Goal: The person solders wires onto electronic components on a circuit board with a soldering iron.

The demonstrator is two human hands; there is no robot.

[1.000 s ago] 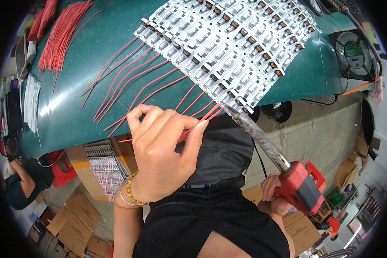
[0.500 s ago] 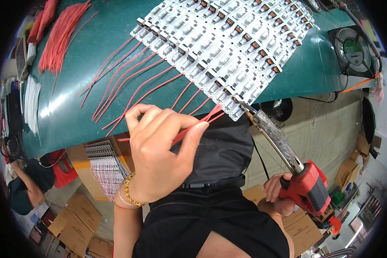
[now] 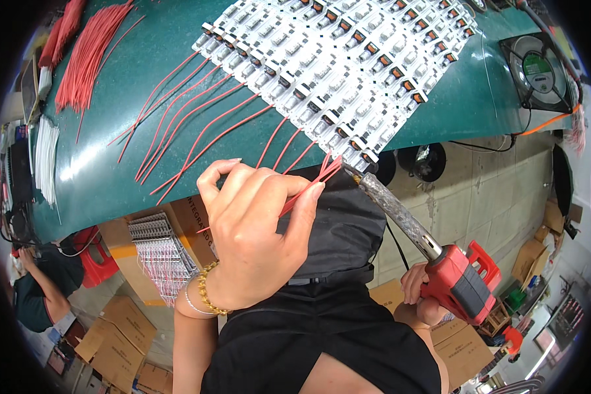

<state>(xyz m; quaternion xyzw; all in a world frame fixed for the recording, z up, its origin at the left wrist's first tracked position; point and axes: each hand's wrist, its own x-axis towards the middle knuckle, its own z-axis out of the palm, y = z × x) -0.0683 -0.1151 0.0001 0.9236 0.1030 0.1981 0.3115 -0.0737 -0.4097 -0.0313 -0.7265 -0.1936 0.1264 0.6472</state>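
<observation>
My left hand (image 3: 249,226) is closed, pinching a small bundle of red wires (image 3: 328,172) between thumb and fingers. Their tips stick out to the right, just off the near corner of a white panel of small component boards (image 3: 335,82). Several single red wires (image 3: 200,143) trail from the panel's left edge over the green table. At the lower right my right hand (image 3: 419,294) is wrapped round the red handle of a soldering gun (image 3: 463,282). The gun's tip is at the ends of the held wires; whether they touch I cannot tell.
Red wire bundles (image 3: 95,56) and white wires (image 3: 48,161) lie at the left of the green table (image 3: 98,177). A black fan (image 3: 537,72) stands at the right. Below the table, a wired panel (image 3: 161,246) rests on cardboard. Another person's arm (image 3: 46,282) shows far left.
The soldering gun has moved left, its tip going from the panel's corner to the wire ends in my left hand. The panel appears slightly farther up and left in view.
</observation>
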